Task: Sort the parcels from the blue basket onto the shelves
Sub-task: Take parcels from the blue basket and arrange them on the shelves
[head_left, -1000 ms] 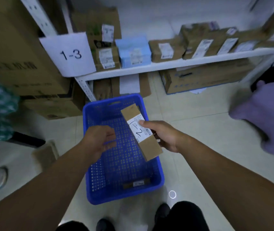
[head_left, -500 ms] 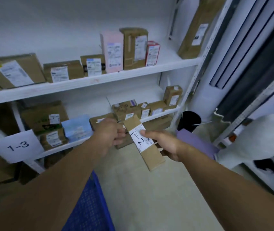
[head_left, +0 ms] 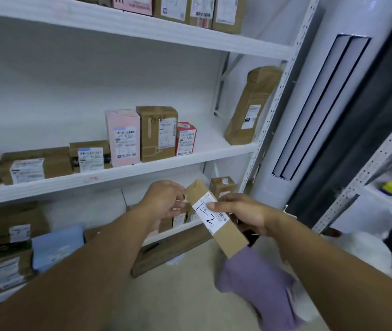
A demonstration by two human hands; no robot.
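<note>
A long flat brown parcel (head_left: 232,237) with a white label marked "1-2" is held in front of me, tilted. My right hand (head_left: 242,215) grips its middle, thumb on the label. My left hand (head_left: 166,199) pinches its upper end. Behind it is the white shelf unit; the middle shelf (head_left: 109,175) holds several parcels marked 1-2, among them a pink box (head_left: 122,137), a brown box (head_left: 158,132) and a small red box (head_left: 185,138). The blue basket is out of view.
A tall brown parcel (head_left: 252,106) leans at the middle shelf's right end, with bare shelf board left of it. The lower shelf holds a light blue parcel (head_left: 56,247) and brown boxes. A purple bundle (head_left: 259,285) lies on the floor. A second white rack (head_left: 362,177) stands at right.
My view has swung up from the blue basket on the floor to the shelves. My left hand came onto the parcel's upper end; the right hand kept its grip and lifted the parcel.
</note>
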